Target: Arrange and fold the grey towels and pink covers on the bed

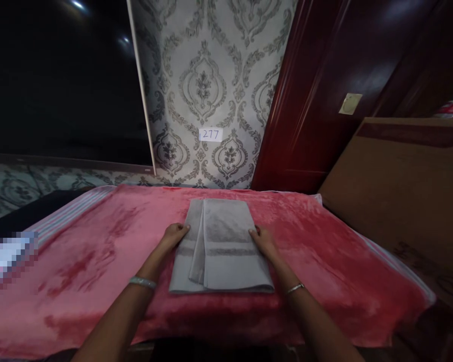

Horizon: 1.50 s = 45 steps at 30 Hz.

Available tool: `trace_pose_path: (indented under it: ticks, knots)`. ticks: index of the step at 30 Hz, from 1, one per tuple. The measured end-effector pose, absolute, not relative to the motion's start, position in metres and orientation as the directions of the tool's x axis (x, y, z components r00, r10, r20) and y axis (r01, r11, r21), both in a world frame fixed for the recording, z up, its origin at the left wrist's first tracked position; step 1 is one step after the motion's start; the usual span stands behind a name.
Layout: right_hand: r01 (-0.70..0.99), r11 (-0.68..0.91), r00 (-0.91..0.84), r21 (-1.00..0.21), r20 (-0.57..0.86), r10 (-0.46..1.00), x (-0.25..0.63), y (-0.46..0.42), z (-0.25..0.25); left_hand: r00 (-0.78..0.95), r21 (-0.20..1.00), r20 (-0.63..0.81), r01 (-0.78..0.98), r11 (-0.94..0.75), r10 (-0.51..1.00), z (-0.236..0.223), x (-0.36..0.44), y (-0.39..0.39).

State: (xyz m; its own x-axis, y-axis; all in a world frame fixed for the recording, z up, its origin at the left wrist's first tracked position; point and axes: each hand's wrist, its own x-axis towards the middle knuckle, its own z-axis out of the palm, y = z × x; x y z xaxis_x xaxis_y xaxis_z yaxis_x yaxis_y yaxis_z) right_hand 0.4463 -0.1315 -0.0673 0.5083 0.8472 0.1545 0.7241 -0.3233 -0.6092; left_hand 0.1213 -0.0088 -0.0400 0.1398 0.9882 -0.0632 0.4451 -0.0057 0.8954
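Note:
A grey towel [232, 269] with a darker band across it lies folded in the middle of the pink-red blanket [117, 281]. Its folded flaps meet left of centre, where one edge slants loosely. My left hand [174, 235] pinches the towel's left edge between thumb and fingers. On the opposite side, my right hand [263, 239] grips the right edge in the same way, at about the same height. The undersides of the fingers are hidden.
A large cardboard box [396, 196] stands at the right, beside a dark red wooden panel [309, 100]. Behind the blanket rises a patterned wall with a paper label [210, 134] reading 277. A large dark screen [60, 80] is at the upper left.

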Motion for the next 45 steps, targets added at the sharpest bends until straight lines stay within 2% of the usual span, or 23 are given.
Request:
trace_pose_path:
  ticks: [7,15,19,25,37,41,45]
  knots:
    - [0.723,-0.382,0.547,-0.575,0.139,0.826,0.466,-0.068,-0.056,0.136,0.719,-0.001,0.688,-0.094,0.991,-0.023,0.152,0.051]
    - [0.721,-0.388,0.563,-0.574,0.160,0.811,0.484,-0.001,-0.057,0.097,0.609,0.008,0.789,-0.081,0.995,-0.023,0.180,0.098]
    - [0.744,-0.343,0.530,-0.573,0.195,0.825,0.491,0.016,-0.067,0.078,0.599,0.048,0.796,-0.091,0.996,-0.033,0.187,0.110]
    - [0.738,-0.324,0.551,-0.592,0.250,0.796,0.504,0.022,-0.086,0.061,0.645,0.117,0.755,-0.122,0.991,-0.048,0.185,0.117]
    - [0.755,-0.207,0.531,-0.623,0.394,0.750,0.506,0.020,-0.084,0.055,0.639,0.178,0.752,-0.158,0.983,-0.043,0.189,0.114]
    - [0.733,-0.236,0.539,-0.638,0.333,0.774,0.504,0.019,-0.081,0.066,0.608,0.128,0.783,-0.131,0.990,-0.042,0.189,0.115]
    - [0.721,-0.207,0.525,-0.661,0.327,0.785,0.505,0.019,-0.079,0.077,0.629,0.102,0.767,-0.124,0.992,-0.041,0.188,0.117]
